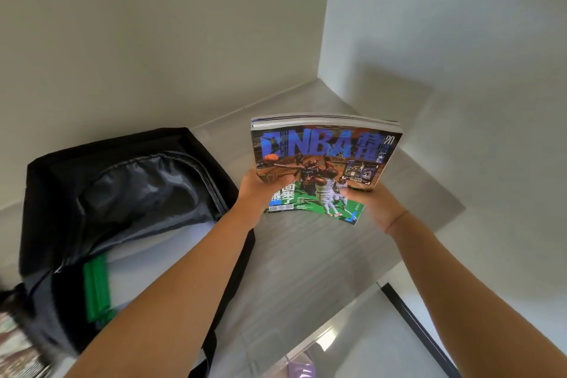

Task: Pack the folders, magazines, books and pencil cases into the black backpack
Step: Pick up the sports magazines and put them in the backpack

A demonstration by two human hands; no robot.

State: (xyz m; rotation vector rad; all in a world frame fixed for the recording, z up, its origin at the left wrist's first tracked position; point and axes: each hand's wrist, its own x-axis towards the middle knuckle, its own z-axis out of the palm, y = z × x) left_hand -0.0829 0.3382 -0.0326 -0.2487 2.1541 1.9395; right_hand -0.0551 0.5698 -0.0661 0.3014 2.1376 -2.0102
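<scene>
Partly done: backpack [46, 181] lies open on the table [306, 255] with a green-spined folder [96, 288] already inside, while left hand [260, 186] and right hand [379, 207] grip a stack of magazines [325, 150] held just right of it, not yet packed.

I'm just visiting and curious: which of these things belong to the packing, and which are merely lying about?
Belong: stack of magazines, gripped by left hand and right hand; black backpack, open; green folder inside it.
Lying about: table; blurred purple thing below its edge.
</scene>
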